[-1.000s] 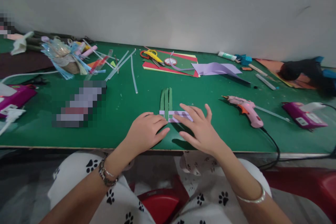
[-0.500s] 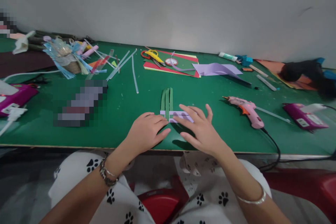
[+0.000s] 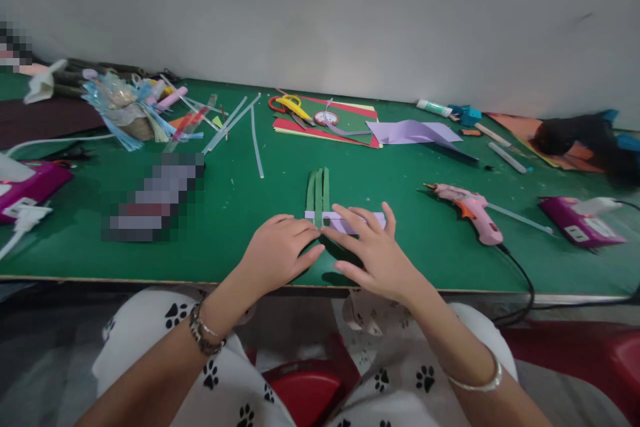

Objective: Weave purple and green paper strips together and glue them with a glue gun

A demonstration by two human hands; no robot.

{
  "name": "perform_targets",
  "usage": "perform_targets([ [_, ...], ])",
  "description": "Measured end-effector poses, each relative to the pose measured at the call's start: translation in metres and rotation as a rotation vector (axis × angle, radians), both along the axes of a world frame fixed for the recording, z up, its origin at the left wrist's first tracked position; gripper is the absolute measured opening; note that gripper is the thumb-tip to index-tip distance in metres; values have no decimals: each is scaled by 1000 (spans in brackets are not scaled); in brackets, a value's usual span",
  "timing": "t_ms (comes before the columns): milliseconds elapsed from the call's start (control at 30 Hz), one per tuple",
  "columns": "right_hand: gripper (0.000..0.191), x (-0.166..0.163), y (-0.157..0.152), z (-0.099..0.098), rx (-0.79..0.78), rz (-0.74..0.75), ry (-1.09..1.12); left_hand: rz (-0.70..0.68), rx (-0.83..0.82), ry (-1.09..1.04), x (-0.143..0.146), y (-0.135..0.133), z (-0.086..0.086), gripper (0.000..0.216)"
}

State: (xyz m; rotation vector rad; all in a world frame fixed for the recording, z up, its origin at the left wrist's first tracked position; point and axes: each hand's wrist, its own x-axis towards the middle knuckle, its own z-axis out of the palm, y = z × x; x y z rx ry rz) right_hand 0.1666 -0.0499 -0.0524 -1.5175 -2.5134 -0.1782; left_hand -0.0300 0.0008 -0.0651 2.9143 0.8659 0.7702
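Near the front edge of the green table, my left hand (image 3: pixel 281 250) lies flat with its fingers stretched out, pressing down the near ends of the green paper strips (image 3: pixel 317 190). My right hand (image 3: pixel 374 250) is spread open beside it, fingertips resting on a lilac paper strip (image 3: pixel 367 221) that crosses the green strips. The lower parts of the strips are hidden under both hands. Neither hand grips anything.
A pink glue gun (image 3: pixel 467 209) with a black cord lies right of my hands. Yellow scissors (image 3: pixel 289 106), coloured paper sheets (image 3: pixel 345 123) and a lilac sheet (image 3: pixel 413 131) lie behind. Glue sticks (image 3: pixel 255 140), a purple device (image 3: pixel 580 227) and craft clutter (image 3: pixel 125 110) sit at the sides.
My right hand has slid a little left along the lilac strip, baring more of its right end. My left hand has stayed in place.
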Motion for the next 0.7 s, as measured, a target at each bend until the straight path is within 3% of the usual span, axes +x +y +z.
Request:
perform_targets([
  [700, 43, -3, 1, 3, -16, -41, 42, 0, 13, -6, 0, 0, -1, 40],
])
